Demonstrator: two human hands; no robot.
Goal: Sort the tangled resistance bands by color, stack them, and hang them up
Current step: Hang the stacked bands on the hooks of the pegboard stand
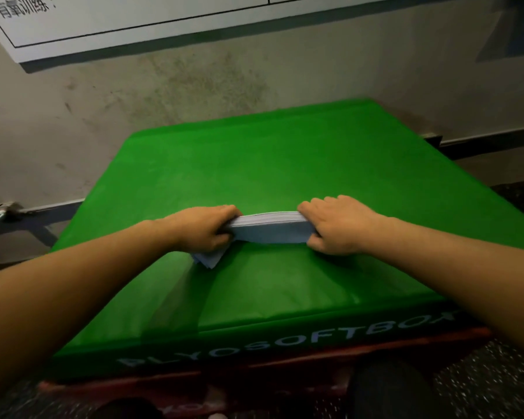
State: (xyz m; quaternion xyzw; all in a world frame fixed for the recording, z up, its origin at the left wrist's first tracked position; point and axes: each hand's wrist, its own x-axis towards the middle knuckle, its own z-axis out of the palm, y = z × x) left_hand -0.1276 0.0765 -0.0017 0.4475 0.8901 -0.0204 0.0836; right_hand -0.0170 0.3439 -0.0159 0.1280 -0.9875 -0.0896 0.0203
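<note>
Green box (285, 164); hands (204, 228) (336, 226) hide band stack (271, 226) ends, apparently.

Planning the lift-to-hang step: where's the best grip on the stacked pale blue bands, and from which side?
Grip the stack of pale blue bands at its two short ends, from the left and right, much as the left hand and right hand do now. It lies as a long flat sheaf across the green plyo box; pinching each end across the layers probably keeps them aligned. Loose tails below the left hand likely need gathering first.
</note>
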